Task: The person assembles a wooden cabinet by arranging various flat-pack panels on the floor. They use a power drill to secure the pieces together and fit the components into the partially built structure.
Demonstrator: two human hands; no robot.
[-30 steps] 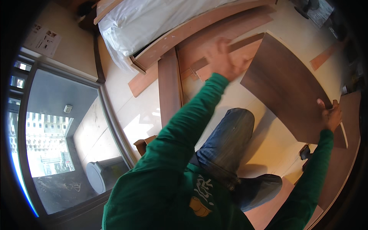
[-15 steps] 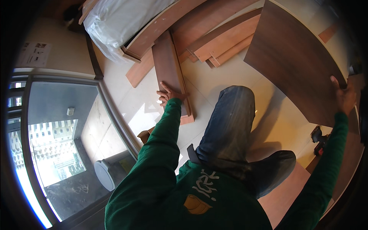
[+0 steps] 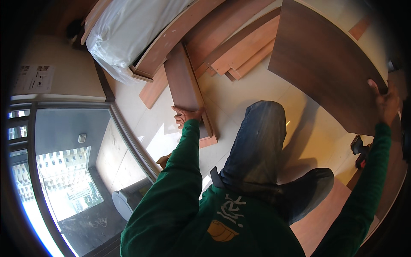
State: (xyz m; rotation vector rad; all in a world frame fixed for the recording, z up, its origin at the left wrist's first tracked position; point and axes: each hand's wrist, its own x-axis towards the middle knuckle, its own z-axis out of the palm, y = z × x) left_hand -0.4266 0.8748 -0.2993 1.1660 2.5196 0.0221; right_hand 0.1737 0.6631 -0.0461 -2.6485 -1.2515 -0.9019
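Hand (image 3: pixel 186 115) L on plank (image 3: pixel 185 85), R hand (image 3: pixel 386 103) w/ panel (image 3: pixel 325 64).

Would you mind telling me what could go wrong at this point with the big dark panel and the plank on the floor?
The right hand alone grips the dark panel at one edge, so it might tip or slip. The left hand rests on the reddish plank, where fingers could get pinched. The drill lies on the floor beneath the panel.
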